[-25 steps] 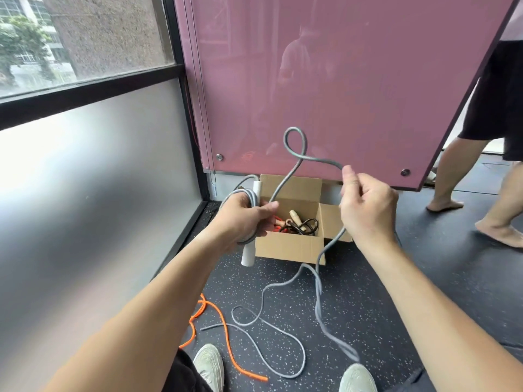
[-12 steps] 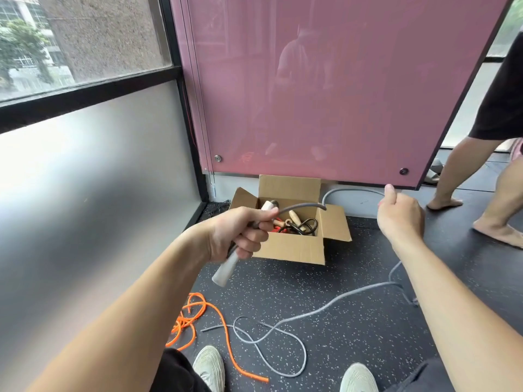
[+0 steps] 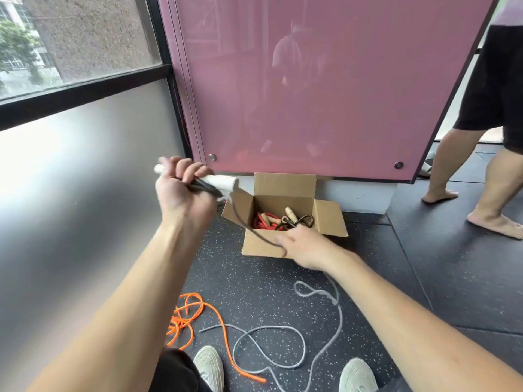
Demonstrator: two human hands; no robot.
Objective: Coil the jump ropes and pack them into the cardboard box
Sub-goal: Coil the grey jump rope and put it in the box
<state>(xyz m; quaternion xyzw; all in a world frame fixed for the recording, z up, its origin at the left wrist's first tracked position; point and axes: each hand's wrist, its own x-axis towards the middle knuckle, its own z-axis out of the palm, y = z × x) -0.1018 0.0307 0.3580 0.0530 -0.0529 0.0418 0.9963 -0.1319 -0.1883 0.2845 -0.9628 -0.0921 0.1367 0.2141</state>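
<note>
"Snagging down by the pale fabric shoes (image 3: 209, 366) is to be feared first, is it not?"

"It is. Slack from the soft, woven grey jump rope (image 3: 271, 346) is spread in open loops on the speckled black rubber floor (image 3: 424, 292). It lies just beside the thin, slick orange jump rope (image 3: 198, 315), and the two cross at one point. If the slack is drawn up quickly, the orange cord could be dragged along, or a loop pulled into a knot."

"And at the hands?"

"The smooth white cylindrical handle (image 3: 223, 181) and several gathered turns of grey rope are gripped by the left hand (image 3: 184, 193). The taut span seems to be pinched by the right hand (image 3: 305, 247), though its fingers are blurred. If tension is lost, the limp turns could slip loose."

"Farther off?"

"The small brown cardboard box (image 3: 263, 247) is stood open on the floor below the glossy pink panel (image 3: 311, 80). A red rope (image 3: 264, 222), a black rope (image 3: 307, 220) and wooden handles (image 3: 291, 213) are already inside. Its thin flaps could be buckled by a bulky coil. A barefoot bystander (image 3: 452, 162) could be caught by a whipping end."
</note>
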